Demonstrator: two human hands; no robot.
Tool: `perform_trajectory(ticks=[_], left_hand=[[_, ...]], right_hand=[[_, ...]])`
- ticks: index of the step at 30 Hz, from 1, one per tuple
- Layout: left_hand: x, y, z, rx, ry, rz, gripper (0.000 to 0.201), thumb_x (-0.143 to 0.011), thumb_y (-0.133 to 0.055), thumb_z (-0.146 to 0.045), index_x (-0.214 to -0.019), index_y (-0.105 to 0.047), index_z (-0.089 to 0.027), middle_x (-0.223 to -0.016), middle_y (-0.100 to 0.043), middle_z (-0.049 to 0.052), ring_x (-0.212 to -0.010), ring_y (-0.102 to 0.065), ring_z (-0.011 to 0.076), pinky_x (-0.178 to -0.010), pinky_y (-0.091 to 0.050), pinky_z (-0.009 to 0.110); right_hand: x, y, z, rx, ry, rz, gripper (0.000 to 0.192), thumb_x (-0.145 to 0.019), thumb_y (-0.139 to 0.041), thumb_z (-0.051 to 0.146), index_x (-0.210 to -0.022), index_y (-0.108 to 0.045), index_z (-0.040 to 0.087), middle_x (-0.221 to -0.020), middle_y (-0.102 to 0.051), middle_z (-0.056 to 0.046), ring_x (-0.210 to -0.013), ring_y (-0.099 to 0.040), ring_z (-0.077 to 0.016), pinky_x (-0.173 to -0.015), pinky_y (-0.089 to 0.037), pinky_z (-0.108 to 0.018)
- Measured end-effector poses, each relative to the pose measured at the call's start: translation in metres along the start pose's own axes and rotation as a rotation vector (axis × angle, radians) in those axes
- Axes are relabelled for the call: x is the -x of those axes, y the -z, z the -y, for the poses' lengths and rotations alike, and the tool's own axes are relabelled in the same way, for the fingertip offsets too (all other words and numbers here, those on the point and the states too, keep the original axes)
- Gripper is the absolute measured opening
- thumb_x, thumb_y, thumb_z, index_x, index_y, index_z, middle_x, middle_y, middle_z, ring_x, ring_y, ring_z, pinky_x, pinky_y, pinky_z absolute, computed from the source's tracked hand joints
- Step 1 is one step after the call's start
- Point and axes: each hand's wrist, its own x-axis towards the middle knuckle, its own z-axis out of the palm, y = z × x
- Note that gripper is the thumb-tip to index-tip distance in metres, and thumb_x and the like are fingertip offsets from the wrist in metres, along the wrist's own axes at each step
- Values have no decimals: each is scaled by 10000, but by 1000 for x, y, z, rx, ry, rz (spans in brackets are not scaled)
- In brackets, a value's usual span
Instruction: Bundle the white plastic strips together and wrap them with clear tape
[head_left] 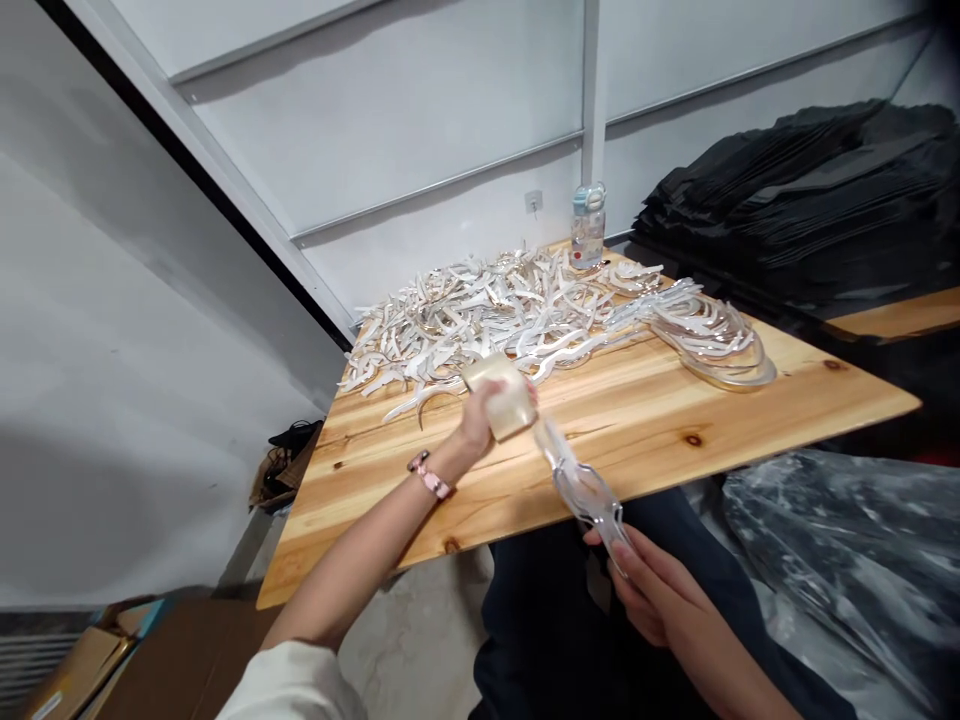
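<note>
My left hand (480,410), with a pink watch band on its wrist, is closed around a wide roll of yellowish packing tape (510,402) just above the wooden table (637,440). Gripped in my right hand (649,590), near the table's front edge, is a bundle of clear, wavy-edged plastic strips (586,490). The bundle points up toward the roll. Its far end is blurred close to the roll's lower right edge, and I cannot tell whether tape joins them. Behind my left hand lies a tangled heap of whitish curved strips (480,310).
At the right of the table lies a looped stack of clear strips (712,340). A water bottle (589,225) stands at the back by the wall. Black sheets (810,200) are piled at the right, above clear plastic wrapping (847,550). Cardboard boxes (187,660) sit on the floor lower left.
</note>
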Motion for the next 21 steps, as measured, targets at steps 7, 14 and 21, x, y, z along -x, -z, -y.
perform_trajectory(ticks=[7, 14, 21], left_hand=[[-7, 14, -22, 620, -119, -114, 306, -713, -566, -376, -878, -668, -139, -769, -673, 52, -703, -652, 172, -685, -530, 270], [22, -4, -19, 629, 223, 442, 458, -702, -543, -375, -1022, -675, -76, -1150, -653, 185, -919, -640, 258, -819, -497, 362], [35, -5, -15, 491, 406, 844, 550, -710, -538, -413, -1099, -682, -50, -986, -696, 147, -877, -627, 231, -789, -441, 289]], right_hand=[[-5, 30, 45, -79, 351, -203, 349, -910, -561, 485, -1142, -537, 225, -557, -279, 82, -473, -177, -78, -422, -153, -208], [-24, 0, 70, -93, 509, -262, 325, -894, -580, 483, -1105, -552, 238, -558, -326, 83, -455, -198, -68, -391, -190, -162], [-39, -32, 42, 165, 345, -48, 449, -901, -483, 589, -1122, -474, 198, -510, -455, 88, -359, -290, -60, -351, -231, -170]])
